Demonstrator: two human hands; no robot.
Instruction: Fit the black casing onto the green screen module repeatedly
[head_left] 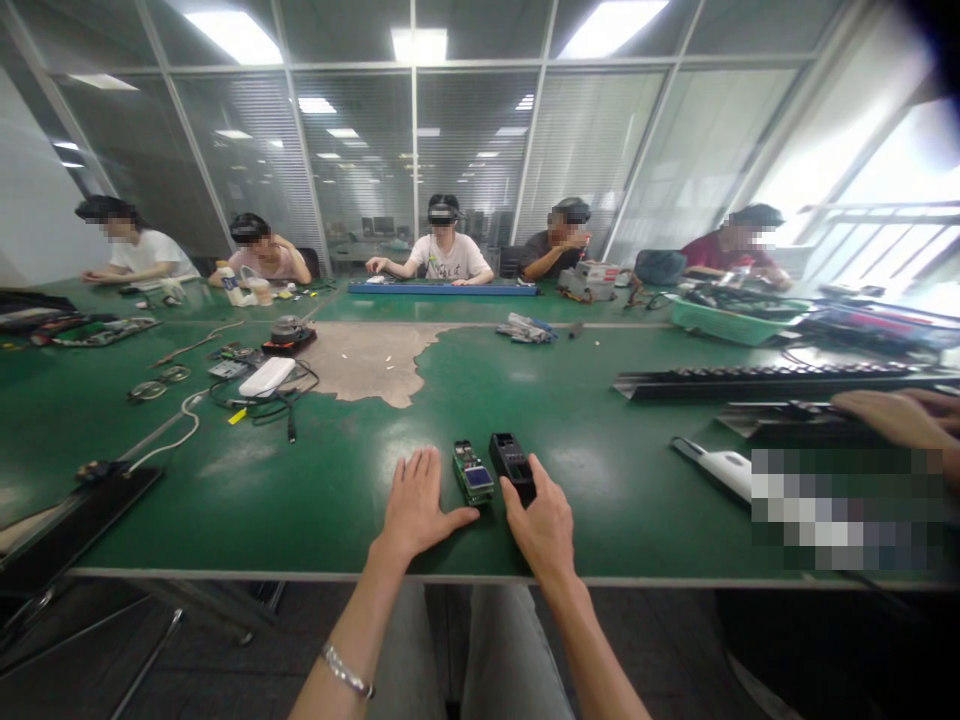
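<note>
The circuit board (pixel 473 472) lies on the green table (pixel 570 400), between the hands, with the black case (pixel 510 458) just beside it at three o'clock. From the left hand (pixel 416 505), the board is at two o'clock; that hand is spread palm down, thumb out near the board, gripping nothing. From the right hand (pixel 541 510), it is at ten o'clock; that hand is partly closed, thumb and fingers around the case's near end. Beyond the board, a white box (pixel 268 377) sits at ten o'clock.

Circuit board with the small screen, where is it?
Head view, lower middle: the circuit board lies between the left hand and the black housing on its right.
</note>
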